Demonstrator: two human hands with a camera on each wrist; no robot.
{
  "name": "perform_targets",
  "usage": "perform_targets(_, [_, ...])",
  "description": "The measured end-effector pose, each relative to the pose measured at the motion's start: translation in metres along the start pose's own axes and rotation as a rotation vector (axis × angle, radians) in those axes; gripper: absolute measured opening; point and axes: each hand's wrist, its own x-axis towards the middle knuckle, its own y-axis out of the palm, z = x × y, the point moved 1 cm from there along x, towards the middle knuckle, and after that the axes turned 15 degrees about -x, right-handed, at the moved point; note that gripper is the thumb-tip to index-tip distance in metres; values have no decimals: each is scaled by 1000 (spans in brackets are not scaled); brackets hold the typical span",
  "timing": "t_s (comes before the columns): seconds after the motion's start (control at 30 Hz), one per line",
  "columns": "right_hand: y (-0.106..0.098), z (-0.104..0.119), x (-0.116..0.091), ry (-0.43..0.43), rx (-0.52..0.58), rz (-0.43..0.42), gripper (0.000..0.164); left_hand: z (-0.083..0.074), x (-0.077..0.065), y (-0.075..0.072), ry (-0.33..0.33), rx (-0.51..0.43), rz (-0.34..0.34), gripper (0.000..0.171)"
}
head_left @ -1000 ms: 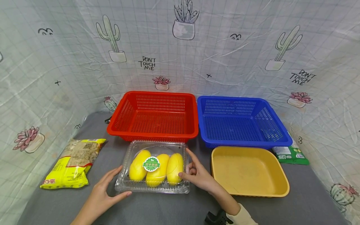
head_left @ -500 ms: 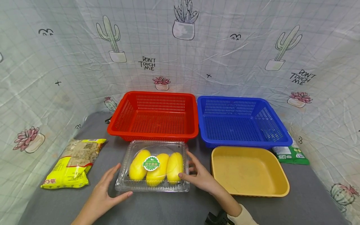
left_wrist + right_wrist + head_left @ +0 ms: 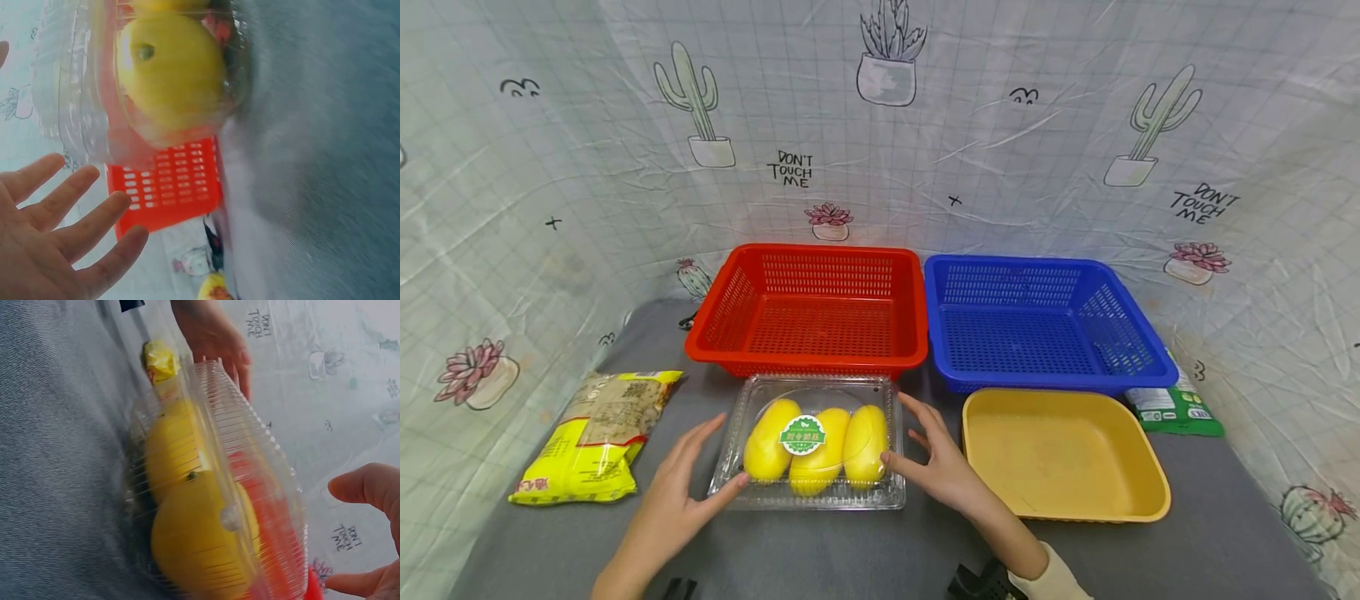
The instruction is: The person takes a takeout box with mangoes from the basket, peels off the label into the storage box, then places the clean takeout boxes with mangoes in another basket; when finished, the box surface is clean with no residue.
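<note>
Now, seen from the head, both hands have closed in on the clear ribbed plastic clamshell (image 3: 808,442) of three smooth yellow oval fruits on the grey felt worktop (image 3: 865,550): left hand (image 3: 673,500) spread, thumb newly touching its left edge; right hand (image 3: 940,471) spread at its right edge. Left wrist: straight fingers (image 3: 75,225) just short of the box. Right wrist: curled fingertips (image 3: 369,487) beside its lid.

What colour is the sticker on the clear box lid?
Green with white writing: the sticker shows best in the head view.
</note>
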Motion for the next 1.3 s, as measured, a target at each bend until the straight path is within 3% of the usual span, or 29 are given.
perform_targets(0.17, [-2, 7, 4, -60, -19, -21, 69, -1, 9, 3, 65, -3, 3, 82])
perform_targets(0.5, [-7, 24, 12, -211, 2, -44, 48, -3, 25, 9, 110, -94, 2, 71])
perform_targets(0.8, [0, 32, 24, -232, 78, 43, 40, 1, 40, 13, 141, -140, 60, 65])
perform_targets(1.07, [13, 36, 34, -250, 143, 117, 36, 2, 49, 14, 136, -100, 100, 67])
perform_targets(1.3, [27, 40, 38, -221, 70, 201, 35, 5, 48, 18, 128, -131, 134, 66])
